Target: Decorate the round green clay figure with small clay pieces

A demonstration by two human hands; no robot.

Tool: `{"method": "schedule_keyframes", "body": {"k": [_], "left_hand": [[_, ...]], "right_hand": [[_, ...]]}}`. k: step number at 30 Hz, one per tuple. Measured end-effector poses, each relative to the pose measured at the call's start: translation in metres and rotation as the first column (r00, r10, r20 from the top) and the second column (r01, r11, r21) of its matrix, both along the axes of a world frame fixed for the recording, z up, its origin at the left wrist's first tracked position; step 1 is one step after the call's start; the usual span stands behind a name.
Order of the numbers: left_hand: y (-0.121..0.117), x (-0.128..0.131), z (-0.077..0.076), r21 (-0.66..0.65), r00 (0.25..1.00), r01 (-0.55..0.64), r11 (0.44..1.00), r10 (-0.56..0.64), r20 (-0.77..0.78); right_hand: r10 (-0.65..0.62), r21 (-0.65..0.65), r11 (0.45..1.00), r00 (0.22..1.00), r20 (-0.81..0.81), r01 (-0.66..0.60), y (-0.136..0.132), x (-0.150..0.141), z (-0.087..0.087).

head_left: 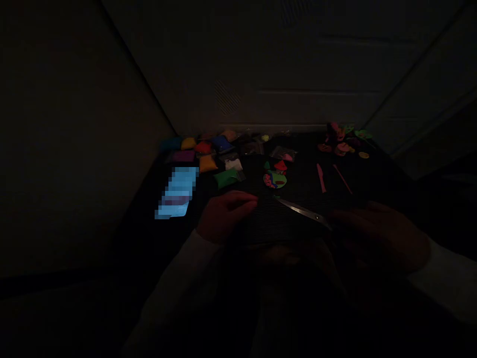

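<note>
In dim light, my right hand [387, 233] grips a pair of scissors [303, 211] by the handles, which are lost in the dark. The blades point left and look closed together. At their tip is a small green bit of clay [276, 197]. My left hand [225, 214] is a little left of the tip, thumb and fingers pressed together. Whether anything is between them is too dark to see. Just beyond the blades lies a round, light green clay piece [278, 177] with pink, blue and brown patches, and a red cone shape [280, 165] at its upper edge.
A lit phone [179, 194] lies at the left. Behind my left hand are several clay packets, including a green packet [226, 177] and an orange packet [207, 163]. A pink plastic knife [321, 178] and thin pink stick [342, 179] lie at right, before clay figures [342, 148].
</note>
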State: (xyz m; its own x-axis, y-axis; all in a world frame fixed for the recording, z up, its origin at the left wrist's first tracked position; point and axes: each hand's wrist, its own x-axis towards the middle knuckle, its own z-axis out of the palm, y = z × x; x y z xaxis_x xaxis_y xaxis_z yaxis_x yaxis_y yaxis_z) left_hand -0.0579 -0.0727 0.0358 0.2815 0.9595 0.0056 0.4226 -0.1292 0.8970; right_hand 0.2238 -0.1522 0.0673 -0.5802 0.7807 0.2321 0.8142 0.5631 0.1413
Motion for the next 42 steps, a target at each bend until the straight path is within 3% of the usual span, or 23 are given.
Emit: {"method": "schedule_keyframes", "body": {"k": [3,5,12,15,18,22,24,26,28,30,32,35,37,39,42], "left_hand": [[-0.015,0.012,0.006,-0.296,0.906,0.021,0.955,0.107,0.408],[-0.022,0.019,0.005,-0.400,0.809,0.048,0.915,0.199,0.553],[-0.031,0.029,0.010,-0.590,0.591,0.193,0.784,0.387,0.708],[-0.032,0.030,0.012,-0.580,0.543,0.217,0.785,0.397,0.740],[-0.030,0.034,0.012,-0.545,0.569,0.202,0.814,0.356,0.742],[-0.019,0.046,0.007,-0.577,0.666,0.199,0.792,0.322,0.673],[-0.011,0.054,0.003,-0.570,0.655,0.241,0.785,0.302,0.693],[-0.002,0.060,-0.003,-0.544,0.590,0.278,0.791,0.307,0.747],[0.005,0.064,-0.006,-0.564,0.590,0.247,0.788,0.339,0.733],[0.011,0.066,-0.007,-0.613,0.746,0.142,0.777,0.323,0.582],[0.015,0.066,-0.006,-0.598,0.909,0.073,0.798,0.193,0.369],[0.024,0.065,-0.005,-0.535,0.988,0.060,0.843,0.026,0.152],[0.031,0.065,-0.008,-0.535,0.995,0.022,0.845,0.032,0.091],[0.038,0.065,-0.012,-0.619,0.987,-0.035,0.785,0.125,0.103],[0.046,0.068,-0.017,-0.790,0.946,-0.009,0.613,0.261,0.191]], "right_hand": [[0.024,0.008,1.000,0.999,-0.022,-0.024,-0.005,-0.003,0.009],[0.030,0.002,1.000,0.999,-0.013,-0.030,-0.006,-0.004,0.014],[0.055,0.014,0.998,0.998,0.025,-0.055,0.001,-0.008,0.022],[0.026,-0.046,0.999,1.000,-0.005,-0.026,0.003,-0.007,0.021],[0.003,-0.113,0.994,0.999,-0.039,-0.008,0.006,-0.004,0.019],[-0.027,-0.150,0.989,0.997,-0.079,0.015,0.012,0.001,0.020],[-0.019,-0.166,0.986,0.997,-0.071,0.007,0.017,0.004,0.020],[-0.023,-0.171,0.985,0.998,-0.055,0.014,0.022,0.009,0.017],[-0.050,-0.175,0.984,0.998,-0.039,0.042,0.029,0.016,0.010],[-0.090,-0.182,0.980,0.996,-0.024,0.085,0.038,0.025,0.000],[-0.124,-0.208,0.971,0.992,-0.016,0.118,0.048,0.034,-0.011],[-0.144,-0.236,0.962,0.990,-0.002,0.139,0.065,0.043,-0.022],[-0.100,-0.237,0.966,0.995,0.024,0.103,0.075,0.046,-0.025],[-0.051,-0.222,0.973,0.998,0.044,0.059,0.082,0.045,-0.023],[-0.069,-0.195,0.978,0.998,-0.003,0.067,0.087,0.040,-0.017]]}}
